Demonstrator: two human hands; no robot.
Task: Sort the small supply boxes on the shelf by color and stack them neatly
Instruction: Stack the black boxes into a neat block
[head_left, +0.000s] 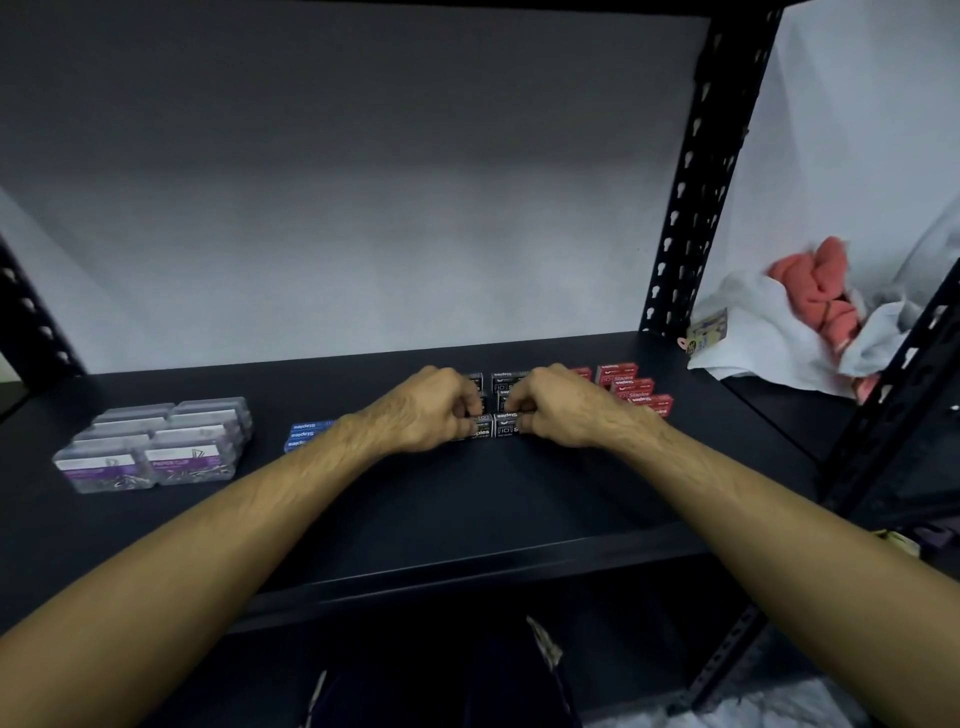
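1. The black staple boxes sit in the middle of the black shelf, laid out in two columns that run from near to far, their white "Staples" lettering partly readable.
2. The left hand has its fingers curled down onto the near box of the left column, gripping it at its left end.
3. The right hand mirrors it, fingers curled round the near box of the right column at its right end; the two near boxes stand side by side, touching or almost so.
4. Both forearms reach in from the near edge of the shelf and hide part of the rows behind the hands.
5. Just left of the left wrist, the blue staple boxes lie in a short row, partly covered by the forearm.
6. To the right of the right hand, the red staple boxes are grouped in a stepped cluster running toward the near right.
7. At the far left of the shelf stand the clear paper clip boxes with purple labels, stacked in two columns.
8. A black perforated upright rises at the right rear corner of the shelf.
9. Beyond it, on white sheeting, lies a crumpled pink cloth.
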